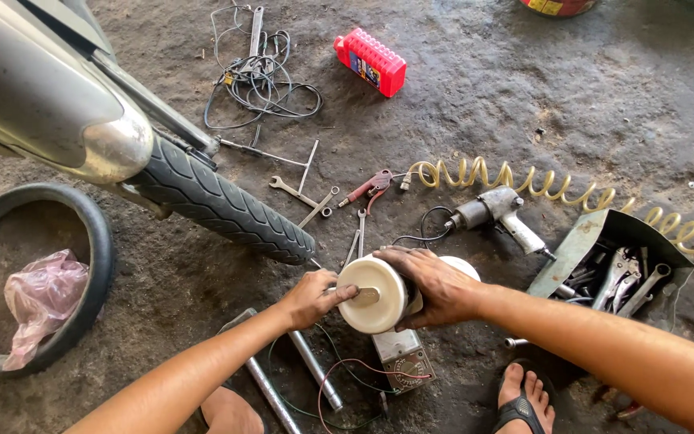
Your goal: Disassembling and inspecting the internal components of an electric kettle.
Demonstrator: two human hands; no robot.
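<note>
A cream-white cylindrical part (373, 283) lies on its side above the dirt floor, its round end with a small metal centre piece (365, 295) facing me. My right hand (430, 283) lies over the top and right side of the cylinder, gripping it. My left hand (311, 297) is closed at its left edge, thumb and fingers pressed against the round end by the centre piece. Under the cylinder sits a small grey metal box (402, 357) with red and green wires.
A motorcycle's rear tyre (218, 205) and chrome exhaust (42, 96) stand at left. Wrenches (307, 193), pliers (369, 186), an air impact wrench (496, 213) on a coiled yellow hose, an open tool tray (588, 241), a red bottle (371, 63), a loose tyre (98, 241), two metal tubes (315, 370).
</note>
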